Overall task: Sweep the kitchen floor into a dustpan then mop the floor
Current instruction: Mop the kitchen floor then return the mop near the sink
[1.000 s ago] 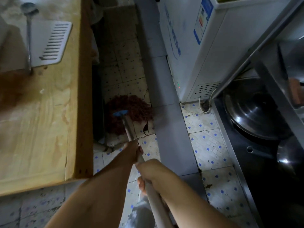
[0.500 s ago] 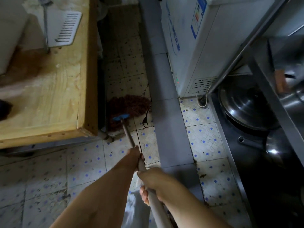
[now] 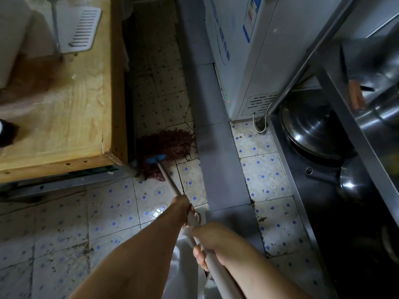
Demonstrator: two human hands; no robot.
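A mop with a dark red string head (image 3: 167,145) and a blue clamp (image 3: 155,159) lies on the tiled floor (image 3: 112,214), beside the leg of the wooden table. Its grey handle (image 3: 170,182) runs back toward me. My left hand (image 3: 183,207) grips the handle higher up, nearer the mop head. My right hand (image 3: 212,238) grips it lower, closer to my body. The floor tiles are white with small blue squares and look dirty and speckled.
A thick wooden table (image 3: 64,108) fills the left, with a white slotted tool (image 3: 79,31) on it. A grey raised strip (image 3: 216,137) crosses the floor. A white freezer (image 3: 248,50) stands behind it. Steel shelving with pots and lids (image 3: 313,130) lines the right.
The mop head has been pulled back toward me, from the narrow aisle between table and freezer to the table's corner. My view has backed away with it.
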